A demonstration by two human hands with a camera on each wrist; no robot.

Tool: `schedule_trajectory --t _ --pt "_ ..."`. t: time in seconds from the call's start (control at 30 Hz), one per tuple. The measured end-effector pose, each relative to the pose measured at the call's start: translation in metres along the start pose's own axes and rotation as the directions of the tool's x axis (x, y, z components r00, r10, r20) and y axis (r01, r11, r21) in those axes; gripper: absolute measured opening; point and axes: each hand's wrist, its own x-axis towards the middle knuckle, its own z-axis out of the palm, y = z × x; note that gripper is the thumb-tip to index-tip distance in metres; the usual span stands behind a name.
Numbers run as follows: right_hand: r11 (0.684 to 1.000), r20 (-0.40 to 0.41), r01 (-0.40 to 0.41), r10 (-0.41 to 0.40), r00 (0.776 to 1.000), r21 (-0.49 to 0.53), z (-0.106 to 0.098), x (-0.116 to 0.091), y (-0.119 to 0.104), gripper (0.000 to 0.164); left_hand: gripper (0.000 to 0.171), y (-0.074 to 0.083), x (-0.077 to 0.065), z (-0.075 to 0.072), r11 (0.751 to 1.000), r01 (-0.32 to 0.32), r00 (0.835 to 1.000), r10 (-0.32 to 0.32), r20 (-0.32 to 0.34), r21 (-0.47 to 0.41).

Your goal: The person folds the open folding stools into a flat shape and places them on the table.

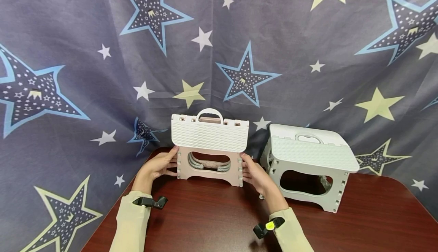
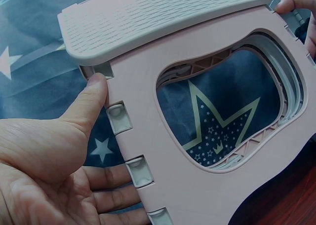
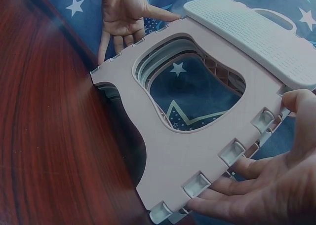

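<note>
A pink-and-white folding step stool (image 1: 210,134) stands upright near the back of the table, partly folded. Its white textured top panel tilts toward me, with the carry handle (image 1: 209,111) at the upper edge. Below hangs the pink leg panel (image 2: 133,82) with a wavy oval opening. My left hand (image 1: 160,164) grips the leg's left edge, thumb up under the top panel and fingers behind the side. On the opposite edge my right hand (image 1: 256,174) holds the stool the same way, thumb (image 3: 296,101) near the top corner and fingers along the hinge clips.
A second folding step stool (image 1: 311,149), grey-white, stands unfolded to the right, close beside my right forearm. The dark red-brown table (image 1: 205,214) runs back to a grey star-patterned cloth (image 1: 212,54) hanging right behind both stools.
</note>
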Motion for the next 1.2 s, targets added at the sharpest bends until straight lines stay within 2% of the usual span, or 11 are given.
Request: schedule_trajectory --t 0.77,1.2 --pt "1.0 0.006 0.007 -0.007 1.0 -0.008 -0.0011 0.0032 0.0011 0.081 0.08 0.0001 0.0019 0.0017 1.0 -0.001 0.999 0.001 -0.034 0.009" --pt "1.0 -0.006 -0.002 0.002 1.0 0.008 0.0002 0.003 -0.0002 0.077 0.082 0.0005 0.0008 0.0023 1.0 0.008 0.999 -0.008 -0.035 0.006"
